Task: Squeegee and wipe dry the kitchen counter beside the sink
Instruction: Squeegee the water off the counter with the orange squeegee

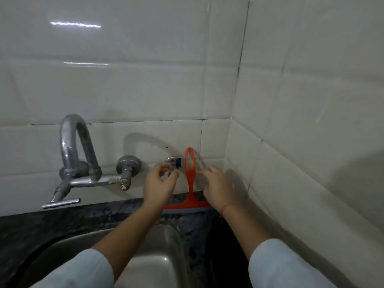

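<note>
An orange squeegee (190, 179) leans upright against the white tiled wall, its grey blade resting on the dark speckled counter (99, 215) behind the sink. My left hand (160, 182) is just left of its handle, fingers curled around a small metal tap fitting (172, 161) on the wall. My right hand (217, 183) hovers just right of the handle, fingers spread, holding nothing. A red thread circles that wrist.
A steel sink (158, 256) lies below my forearms. A curved metal faucet (75, 148) with a valve (126, 169) is mounted on the wall at left. Tiled walls meet in a corner (230, 142) right of the squeegee.
</note>
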